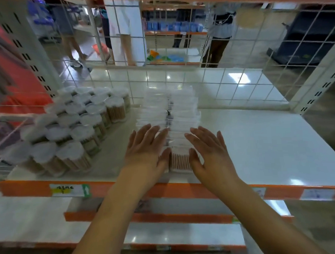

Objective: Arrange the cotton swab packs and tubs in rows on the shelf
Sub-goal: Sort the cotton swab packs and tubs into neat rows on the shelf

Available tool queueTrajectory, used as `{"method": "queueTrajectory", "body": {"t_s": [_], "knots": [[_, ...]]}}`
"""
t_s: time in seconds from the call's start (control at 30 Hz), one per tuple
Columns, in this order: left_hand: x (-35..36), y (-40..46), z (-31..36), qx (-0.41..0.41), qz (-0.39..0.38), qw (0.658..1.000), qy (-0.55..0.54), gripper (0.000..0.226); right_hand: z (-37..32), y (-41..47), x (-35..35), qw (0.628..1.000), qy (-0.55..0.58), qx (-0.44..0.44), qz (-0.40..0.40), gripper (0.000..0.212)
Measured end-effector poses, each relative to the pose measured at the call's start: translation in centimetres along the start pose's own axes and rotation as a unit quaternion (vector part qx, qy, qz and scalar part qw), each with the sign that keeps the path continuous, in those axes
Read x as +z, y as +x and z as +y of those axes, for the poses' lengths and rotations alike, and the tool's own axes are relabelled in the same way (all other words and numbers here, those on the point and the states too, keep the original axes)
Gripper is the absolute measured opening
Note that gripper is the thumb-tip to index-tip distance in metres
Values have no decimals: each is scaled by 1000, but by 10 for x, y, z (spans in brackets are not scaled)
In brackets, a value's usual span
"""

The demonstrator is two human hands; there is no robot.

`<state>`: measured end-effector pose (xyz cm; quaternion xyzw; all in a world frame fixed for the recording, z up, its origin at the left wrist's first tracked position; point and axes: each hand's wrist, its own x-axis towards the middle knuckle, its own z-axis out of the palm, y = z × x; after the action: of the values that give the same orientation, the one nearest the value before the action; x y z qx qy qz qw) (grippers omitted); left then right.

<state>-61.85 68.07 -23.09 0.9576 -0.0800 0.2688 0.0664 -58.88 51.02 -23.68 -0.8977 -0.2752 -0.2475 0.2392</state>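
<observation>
The clear cotton swab packs [174,115] stand in two tight rows down the middle of the white shelf [258,139], running from the near edge back toward the wire grid [199,82] at the far side; the nearest pack shows its wooden sticks through the front. The left hand [146,148] lies flat on the near end of the left row, fingers straight and slightly spread, the thumb pressed against the side of the nearest pack, with nothing clasped. The right hand [207,150] mirrors it on the right row, palm down and fingers extended, its thumb beside the same front pack and nothing gripped. To the left of the packs, apart from them, the round tubs [77,128] with pale lids are packed in rows that run from the near left corner toward the far grid, touching one another. The right part of the shelf is bare white board. Along the near edge runs an orange strip [127,189] bearing a handwritten price label [67,189] at the left. Lower shelves with orange edges show below. Beyond the grid, people's legs and another shelf of blue goods appear, blurred.
</observation>
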Motion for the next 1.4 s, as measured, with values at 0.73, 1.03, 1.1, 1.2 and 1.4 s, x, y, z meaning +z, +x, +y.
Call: {"method": "queueTrajectory", "body": {"t_s": [0.73,1.03,1.1,1.2,1.4], "knots": [[-81,-60,-201,30,-46,987,-154,49,-215,58,110,997,62,11,38,48],[-105,-79,-272,-11,-10,986,-164,46,-275,80,152,999,29,-27,-22,46],[-106,-80,-282,-27,4,985,-168,43,-288,83,161,999,10,-22,-33,47],[-105,-82,-297,-77,-12,982,-173,50,-300,85,174,999,-35,-12,-40,52],[-97,-92,-311,-88,-37,979,-182,59,-308,82,189,993,-73,17,-90,47]]}}
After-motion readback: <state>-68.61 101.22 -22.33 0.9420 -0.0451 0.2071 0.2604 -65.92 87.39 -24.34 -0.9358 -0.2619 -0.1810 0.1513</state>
